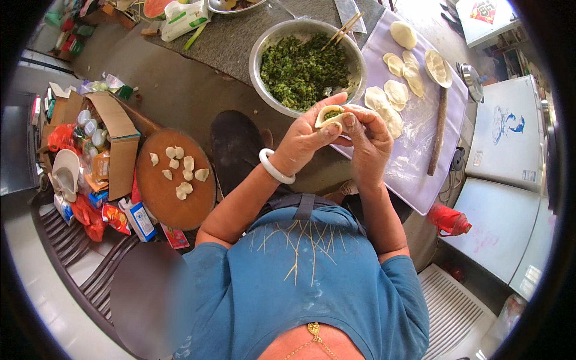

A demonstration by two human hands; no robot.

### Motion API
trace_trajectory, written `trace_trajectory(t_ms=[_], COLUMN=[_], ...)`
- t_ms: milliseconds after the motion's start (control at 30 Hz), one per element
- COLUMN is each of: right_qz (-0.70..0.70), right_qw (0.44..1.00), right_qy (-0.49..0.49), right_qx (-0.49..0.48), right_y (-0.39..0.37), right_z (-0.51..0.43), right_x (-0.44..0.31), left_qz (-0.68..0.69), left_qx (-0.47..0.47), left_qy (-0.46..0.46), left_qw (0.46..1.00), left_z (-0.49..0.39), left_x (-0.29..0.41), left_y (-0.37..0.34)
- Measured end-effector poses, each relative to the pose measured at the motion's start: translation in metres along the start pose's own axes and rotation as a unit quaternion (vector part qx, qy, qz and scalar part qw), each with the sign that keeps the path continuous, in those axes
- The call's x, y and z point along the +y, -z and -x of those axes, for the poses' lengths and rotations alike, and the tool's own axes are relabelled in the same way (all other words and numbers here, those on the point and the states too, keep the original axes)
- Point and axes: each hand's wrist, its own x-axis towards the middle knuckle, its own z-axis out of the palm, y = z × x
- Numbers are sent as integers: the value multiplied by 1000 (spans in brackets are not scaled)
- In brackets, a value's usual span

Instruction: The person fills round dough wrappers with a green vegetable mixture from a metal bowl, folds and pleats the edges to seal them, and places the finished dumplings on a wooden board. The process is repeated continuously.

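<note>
Between both hands is a dumpling (332, 115), its wrapper folded over green filling that still shows at the open top. My left hand (306, 128) cradles it from the left, thumb along the front edge. The fingers and thumb of my right hand (370, 135) pinch its right end. Just beyond stands a steel bowl (257, 85) of chopped green filling (301, 72), with chopsticks (344, 30) resting in it. To the right, round dough wrappers (382, 104) lie overlapping on a floured lilac mat (416, 166). Several folded dumplings (188, 163) sit on a round wooden board (153, 198) at left.
A rolling pin (438, 135) lies on the mat, below a bowl of flour (438, 67). A red thermos (450, 220) stands by the mat's near corner. Cardboard boxes (119, 148) and packets crowd the left. A tissue pack (185, 20) rests on the grey tabletop (220, 45).
</note>
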Motion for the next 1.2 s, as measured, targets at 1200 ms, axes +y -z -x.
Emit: trace_trajectory(t_ms=[1200], right_qz=[420], right_qw=[845], right_qy=[324], right_qx=[-64], right_y=[-18], right_z=[10], right_x=[-37], left_qz=[-81], left_qx=[145], left_qy=[-160], left_qw=[973], left_z=[22], left_x=[1], left_y=[-36])
